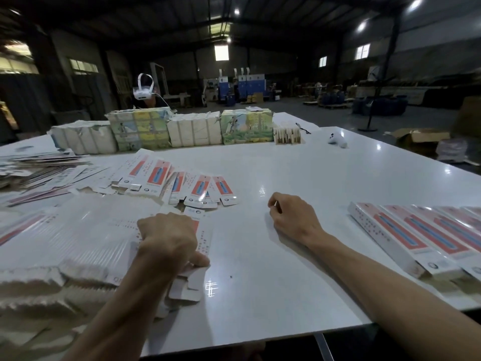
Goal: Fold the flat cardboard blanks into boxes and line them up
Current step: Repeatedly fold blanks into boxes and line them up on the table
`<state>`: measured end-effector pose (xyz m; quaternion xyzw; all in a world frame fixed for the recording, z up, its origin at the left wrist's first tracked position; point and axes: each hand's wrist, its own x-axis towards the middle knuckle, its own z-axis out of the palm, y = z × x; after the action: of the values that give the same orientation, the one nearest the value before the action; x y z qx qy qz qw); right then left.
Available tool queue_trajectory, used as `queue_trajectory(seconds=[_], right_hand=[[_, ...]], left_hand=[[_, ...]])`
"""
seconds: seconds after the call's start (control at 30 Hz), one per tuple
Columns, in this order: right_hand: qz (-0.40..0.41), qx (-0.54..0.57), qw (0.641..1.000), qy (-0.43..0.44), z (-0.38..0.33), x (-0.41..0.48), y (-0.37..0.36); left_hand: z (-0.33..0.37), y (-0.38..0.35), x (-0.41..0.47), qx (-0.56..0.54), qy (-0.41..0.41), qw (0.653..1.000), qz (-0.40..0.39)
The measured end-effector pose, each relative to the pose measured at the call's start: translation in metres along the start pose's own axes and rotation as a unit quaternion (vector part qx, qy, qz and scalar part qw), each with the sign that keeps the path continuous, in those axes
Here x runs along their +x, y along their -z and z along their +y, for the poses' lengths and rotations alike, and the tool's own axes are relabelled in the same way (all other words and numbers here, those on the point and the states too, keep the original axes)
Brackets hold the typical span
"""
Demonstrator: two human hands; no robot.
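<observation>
Hands apart: my left hand [169, 238] curls down on the top blank [204, 239] at lower centre-left of the frame, thumb pinching its near edge. My right hand [294, 217] rests loosely curled and empty on the surface [299, 162] nearby. I'd lift only one blank off the stack [78, 235], then bring the right across to square it open. Finished boxes [406, 238] lie lined up at lower right.
</observation>
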<state>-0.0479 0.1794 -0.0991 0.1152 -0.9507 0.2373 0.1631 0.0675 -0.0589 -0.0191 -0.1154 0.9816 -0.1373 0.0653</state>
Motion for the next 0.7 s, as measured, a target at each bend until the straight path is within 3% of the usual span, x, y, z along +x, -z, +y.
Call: queue_trajectory(seconds=[0.1, 0.23, 0.4, 0.53, 0.63, 0.7], right_hand=[[0.008, 0.029, 1.0, 0.001, 0.001, -0.001, 0.002], [0.012, 0.055, 0.998, 0.0, 0.004, -0.001, 0.003], [0.024, 0.101, 0.994, 0.02, 0.009, 0.003, -0.004], [0.113, 0.211, 0.97, 0.051, 0.004, 0.009, 0.003], [0.077, 0.42, 0.903, -0.053, 0.006, 0.011, 0.016], [0.017, 0.579, 0.8, -0.156, 0.01, 0.005, 0.026]], left_hand=[[-0.005, 0.0, 0.007, -0.021, -0.005, 1.0, -0.021], [-0.018, 0.0, 0.021, -0.129, -0.029, 0.988, -0.082], [-0.021, 0.013, 0.027, -0.167, -0.178, 0.96, -0.137], [-0.019, 0.042, 0.027, -0.248, -0.295, 0.918, -0.097], [-0.018, 0.065, 0.032, -0.292, -0.344, 0.889, -0.075], [-0.018, 0.073, 0.039, -0.323, -0.362, 0.869, -0.092]])
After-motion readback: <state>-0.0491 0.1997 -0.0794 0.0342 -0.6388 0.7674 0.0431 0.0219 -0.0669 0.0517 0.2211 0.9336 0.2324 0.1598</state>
